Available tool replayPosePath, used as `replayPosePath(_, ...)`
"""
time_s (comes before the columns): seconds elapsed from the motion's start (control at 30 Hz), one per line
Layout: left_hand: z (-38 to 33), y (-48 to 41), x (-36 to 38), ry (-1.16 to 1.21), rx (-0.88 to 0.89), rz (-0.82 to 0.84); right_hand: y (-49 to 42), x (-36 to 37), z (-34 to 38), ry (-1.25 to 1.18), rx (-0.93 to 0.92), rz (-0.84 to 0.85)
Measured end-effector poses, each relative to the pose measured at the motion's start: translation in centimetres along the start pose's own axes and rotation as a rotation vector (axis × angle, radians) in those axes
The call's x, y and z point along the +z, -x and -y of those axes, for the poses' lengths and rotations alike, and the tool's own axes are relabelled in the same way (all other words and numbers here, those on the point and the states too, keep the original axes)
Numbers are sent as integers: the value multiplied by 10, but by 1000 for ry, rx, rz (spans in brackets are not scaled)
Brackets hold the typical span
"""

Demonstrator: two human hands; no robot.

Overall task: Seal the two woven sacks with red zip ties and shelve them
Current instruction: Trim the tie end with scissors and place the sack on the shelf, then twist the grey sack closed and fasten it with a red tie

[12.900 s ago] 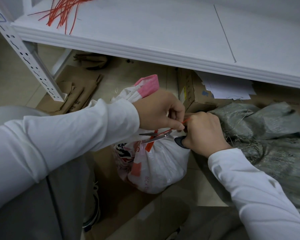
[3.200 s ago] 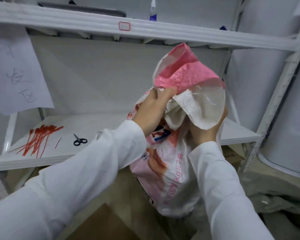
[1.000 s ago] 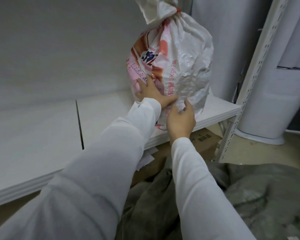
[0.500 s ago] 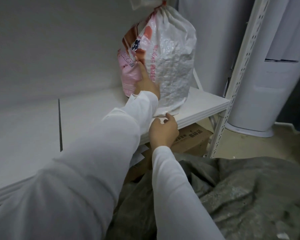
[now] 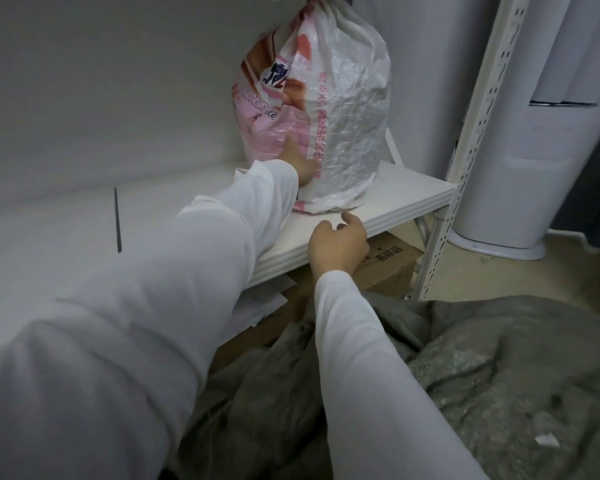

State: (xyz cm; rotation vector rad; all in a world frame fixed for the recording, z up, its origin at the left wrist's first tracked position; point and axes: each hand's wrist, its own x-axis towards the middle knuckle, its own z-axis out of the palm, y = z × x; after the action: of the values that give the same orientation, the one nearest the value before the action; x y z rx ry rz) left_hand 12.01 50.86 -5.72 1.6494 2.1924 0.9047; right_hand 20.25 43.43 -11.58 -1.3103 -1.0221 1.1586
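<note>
Pink-white sack (image 5: 340, 109) stood on shelf (image 5: 406, 199), upper centre; L hand (image 5: 298, 161) flat against it, R hand (image 5: 338, 242) loose, empty, below.

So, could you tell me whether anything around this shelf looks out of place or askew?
Nothing serious. The pink-and-white woven sack stands upright on the white shelf board, the left hand resting on it. The crumpled grey woven sack lies on the floor, unshelved, and loose white paper sheets poke out beneath the shelf.
</note>
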Motion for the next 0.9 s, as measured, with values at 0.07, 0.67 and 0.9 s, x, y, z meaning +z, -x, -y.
replayPosePath(0.07,-8,7,-20,84,-160,-46,9,-1,7,44,-31,18)
replayPosePath(0.67,-18,206,-88,194,-110,55,153,-70,66,703,-377,441)
replayPosePath(0.9,17,331,-39,-15,-149,501,181,-153,10,753,-110,385)
